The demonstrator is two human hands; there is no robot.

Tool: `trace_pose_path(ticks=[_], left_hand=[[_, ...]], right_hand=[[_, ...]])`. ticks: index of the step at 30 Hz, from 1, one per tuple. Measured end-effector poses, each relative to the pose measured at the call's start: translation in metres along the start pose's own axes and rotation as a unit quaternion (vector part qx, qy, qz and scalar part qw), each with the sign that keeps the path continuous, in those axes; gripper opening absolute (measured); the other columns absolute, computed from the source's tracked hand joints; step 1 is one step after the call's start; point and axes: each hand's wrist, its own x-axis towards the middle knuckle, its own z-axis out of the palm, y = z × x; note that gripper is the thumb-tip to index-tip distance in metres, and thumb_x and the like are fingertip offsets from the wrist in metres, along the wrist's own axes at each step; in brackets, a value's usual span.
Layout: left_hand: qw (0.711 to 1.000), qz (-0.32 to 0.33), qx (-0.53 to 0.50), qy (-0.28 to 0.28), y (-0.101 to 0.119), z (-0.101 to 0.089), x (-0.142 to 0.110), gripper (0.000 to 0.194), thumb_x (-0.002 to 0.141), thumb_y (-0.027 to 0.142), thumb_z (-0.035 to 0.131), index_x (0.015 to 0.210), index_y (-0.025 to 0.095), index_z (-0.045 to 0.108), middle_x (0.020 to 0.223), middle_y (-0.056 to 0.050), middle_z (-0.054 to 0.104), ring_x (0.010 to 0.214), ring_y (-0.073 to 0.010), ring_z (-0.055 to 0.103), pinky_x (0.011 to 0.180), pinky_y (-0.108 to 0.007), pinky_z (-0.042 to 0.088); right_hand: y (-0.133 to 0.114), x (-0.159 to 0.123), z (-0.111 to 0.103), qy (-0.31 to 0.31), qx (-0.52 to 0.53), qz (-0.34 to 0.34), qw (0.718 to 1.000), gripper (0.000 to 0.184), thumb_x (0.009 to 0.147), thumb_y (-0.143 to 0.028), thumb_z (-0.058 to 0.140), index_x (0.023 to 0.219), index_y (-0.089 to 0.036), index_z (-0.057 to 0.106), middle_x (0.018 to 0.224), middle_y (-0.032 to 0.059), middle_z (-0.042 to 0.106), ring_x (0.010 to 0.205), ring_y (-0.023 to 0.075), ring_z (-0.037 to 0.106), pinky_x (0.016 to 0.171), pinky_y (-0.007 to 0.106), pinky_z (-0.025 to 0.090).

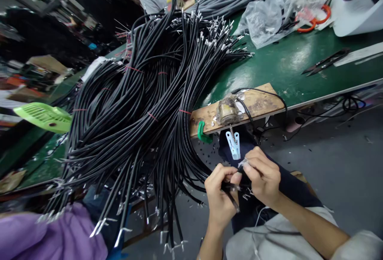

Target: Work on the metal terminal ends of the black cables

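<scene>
Since the black cable (pixel 240 169) is slim, my left hand (pixel 220 196) pinches it near its end, while my right hand (pixel 265 176) grips the pale tip (pixel 243 162), fingers closed, above my lap. The bundles (pixel 128 108) overhang the bench (pixel 287 58), probably for easy reach.

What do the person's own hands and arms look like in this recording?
The left hand and right hand are bare, with no gloves. The right forearm is uncovered up to a loose, light grey fabric sleeve near the elbow. The left forearm is also bare where it shows; the frame's bottom edge cuts it off, so its sleeve cannot be seen.
</scene>
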Motion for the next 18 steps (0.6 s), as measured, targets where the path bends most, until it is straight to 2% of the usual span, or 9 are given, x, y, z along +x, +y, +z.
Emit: trace_pose_path(ticks=[2,3,6,8,9,11,13,16,18], left_hand=[[1.0,-0.011,-0.009,-0.007,0.0,0.0,0.001,0.015,0.087,0.018,0.054,0.074,0.016,0.061,0.062,0.002,0.048,0.055,-0.0094,0.046,0.051,-0.02,0.032],[1.0,-0.018,-0.018,-0.014,-0.001,0.0,0.001,0.018,0.088,0.019,0.052,0.072,0.016,0.06,0.062,0.002,0.048,0.055,-0.0097,0.046,0.052,-0.021,0.032],[0.997,-0.048,-0.042,-0.041,-0.003,-0.003,0.002,0.029,0.091,0.021,0.048,0.064,0.016,0.058,0.06,0.002,0.047,0.056,-0.0101,0.048,0.054,-0.022,0.033],[0.996,-0.06,-0.043,-0.051,-0.003,-0.004,0.002,0.035,0.092,0.023,0.047,0.059,0.015,0.054,0.057,0.002,0.045,0.054,-0.0095,0.046,0.053,-0.022,0.032],[0.996,-0.059,-0.038,-0.052,-0.002,-0.005,0.002,0.036,0.092,0.023,0.047,0.057,0.015,0.053,0.056,0.002,0.045,0.052,-0.0092,0.046,0.053,-0.022,0.031],[0.997,-0.049,-0.024,-0.05,0.0,-0.005,0.003,0.037,0.092,0.023,0.047,0.056,0.015,0.052,0.055,0.002,0.045,0.051,-0.009,0.045,0.052,-0.022,0.031],[0.998,-0.033,-0.014,-0.055,0.002,-0.005,0.004,0.035,0.091,0.022,0.048,0.057,0.015,0.054,0.054,0.002,0.046,0.051,-0.0091,0.045,0.051,-0.022,0.031],[0.997,-0.013,-0.003,-0.08,0.002,-0.002,0.004,0.029,0.089,0.022,0.053,0.061,0.015,0.059,0.054,0.001,0.048,0.051,-0.0095,0.045,0.051,-0.022,0.031],[0.995,-0.012,0.004,-0.095,0.001,0.0,0.004,0.028,0.088,0.022,0.054,0.062,0.014,0.06,0.055,0.001,0.048,0.052,-0.0099,0.046,0.051,-0.022,0.031]], right_hand=[[0.001,0.001,0.002,0.002,0.09,0.105,0.99,0.022,0.083,-0.01,0.051,0.068,-0.017,0.064,0.067,0.003,0.059,0.066,0.0167,0.053,0.065,0.033,0.042],[0.001,0.002,0.003,-0.002,0.143,0.16,0.977,0.023,0.083,-0.012,0.052,0.065,-0.017,0.066,0.067,0.0033,0.06,0.066,0.0167,0.054,0.064,0.032,0.042],[0.004,0.007,0.003,-0.032,0.301,0.299,0.905,0.02,0.075,-0.017,0.058,0.057,-0.017,0.068,0.064,0.0031,0.06,0.063,0.0156,0.055,0.06,0.029,0.044],[0.004,0.01,0.001,-0.044,0.366,0.358,0.858,0.018,0.073,-0.02,0.061,0.056,-0.016,0.068,0.061,0.0028,0.061,0.061,0.0143,0.055,0.059,0.027,0.045],[0.004,0.012,-0.001,-0.046,0.379,0.375,0.845,0.017,0.073,-0.022,0.061,0.06,-0.015,0.069,0.062,0.0026,0.062,0.061,0.0138,0.056,0.059,0.026,0.047],[0.001,0.013,-0.005,-0.052,0.363,0.382,0.849,0.011,0.074,-0.024,0.065,0.076,-0.016,0.071,0.065,0.002,0.065,0.063,0.0136,0.059,0.063,0.025,0.049],[-0.002,0.013,-0.009,-0.062,0.297,0.359,0.882,0.019,0.072,-0.024,0.071,0.089,-0.017,0.069,0.07,0.0017,0.067,0.067,0.0141,0.062,0.066,0.025,0.051],[-0.002,0.015,-0.011,-0.068,0.173,0.31,0.932,0.016,0.073,-0.023,0.072,0.086,-0.016,0.066,0.064,-0.0012,0.06,0.059,0.0112,0.057,0.057,0.021,0.047],[0.001,0.019,-0.011,-0.069,0.133,0.295,0.944,0.013,0.077,-0.025,0.068,0.083,-0.015,0.064,0.055,-0.0048,0.051,0.05,0.0087,0.049,0.048,0.02,0.041]])
